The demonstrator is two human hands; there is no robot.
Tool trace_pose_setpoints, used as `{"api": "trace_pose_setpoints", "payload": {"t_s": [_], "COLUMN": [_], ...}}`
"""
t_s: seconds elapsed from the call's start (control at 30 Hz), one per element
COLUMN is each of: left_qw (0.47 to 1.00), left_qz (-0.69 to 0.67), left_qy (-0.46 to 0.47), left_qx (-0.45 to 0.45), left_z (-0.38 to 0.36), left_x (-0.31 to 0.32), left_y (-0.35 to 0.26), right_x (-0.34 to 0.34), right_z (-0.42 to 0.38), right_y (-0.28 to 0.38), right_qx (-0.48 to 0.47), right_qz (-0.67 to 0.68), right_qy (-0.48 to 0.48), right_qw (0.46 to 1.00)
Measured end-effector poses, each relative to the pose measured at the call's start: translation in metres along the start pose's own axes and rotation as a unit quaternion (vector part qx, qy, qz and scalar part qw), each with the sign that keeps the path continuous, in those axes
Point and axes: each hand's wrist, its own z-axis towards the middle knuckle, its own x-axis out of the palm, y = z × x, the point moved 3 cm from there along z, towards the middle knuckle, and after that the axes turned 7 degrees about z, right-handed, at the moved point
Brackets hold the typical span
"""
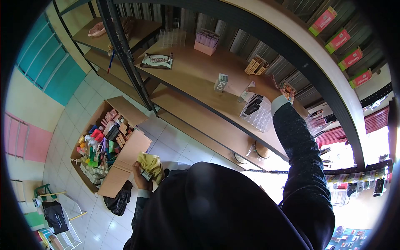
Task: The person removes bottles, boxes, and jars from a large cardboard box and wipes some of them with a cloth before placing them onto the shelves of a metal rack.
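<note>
My left hand (142,180) is low beside the open carton, its fingers closed on a crumpled yellow cloth (151,166). My right hand (263,86) reaches over the upper shelf, fingers apart, its lower fingertips right at a pale pink piece (238,87). To the left of that stands a small box marked CP2 (221,82). Just below the hand, a clear divided organizer (259,113) has dark items in one end. A small wooden crate (256,66) sits behind the hand, and a container of small round orange items (287,90) is by the wrist.
The large cardboard carton (118,181) on the tiled floor is filled with mixed packets and bottles. A black plastic bag (119,199) lies against it. Farther along the shelf are a chocolate-labelled packet (156,61) and a purple-pink box (206,42). A black post (125,58) divides the shelves.
</note>
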Motion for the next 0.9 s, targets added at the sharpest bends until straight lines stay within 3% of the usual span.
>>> {"api": "trace_pose_setpoints", "payload": {"t_s": [0.37,0.47,0.53,0.67,0.77,0.83,0.9], "left_qw": [1.0,1.0,1.0,1.0,1.0,1.0,0.999], "left_qz": [0.001,0.005,0.005,0.001,-0.008,-0.01,-0.012], "left_qy": [0.01,0.004,0.003,0.012,0.007,-0.009,-0.027], "left_qx": [0.01,0.006,-0.001,0.009,0.014,0.018,0.011], "left_z": [-0.002,-0.002,0.0,0.004,0.004,0.002,-0.003], "left_x": [0.008,0.008,0.006,0.008,0.002,-0.004,-0.01], "left_y": [-0.004,-0.003,-0.001,0.001,0.003,0.003,0.004], "right_x": [-0.018,-0.028,-0.025,0.041,0.054,0.058,0.063], "right_z": [0.01,0.022,0.034,0.072,0.079,0.089,0.092], "right_y": [0.0,0.023,0.046,0.051,0.061,0.051,0.037], "right_qx": [0.078,0.021,-0.093,-0.174,-0.184,-0.093,-0.089], "right_qz": [0.049,0.117,0.179,0.068,0.082,0.05,0.052], "right_qy": [-0.008,-0.019,-0.034,-0.052,0.028,0.143,0.15], "right_qw": [0.996,0.993,0.979,0.981,0.979,0.984,0.983]}}
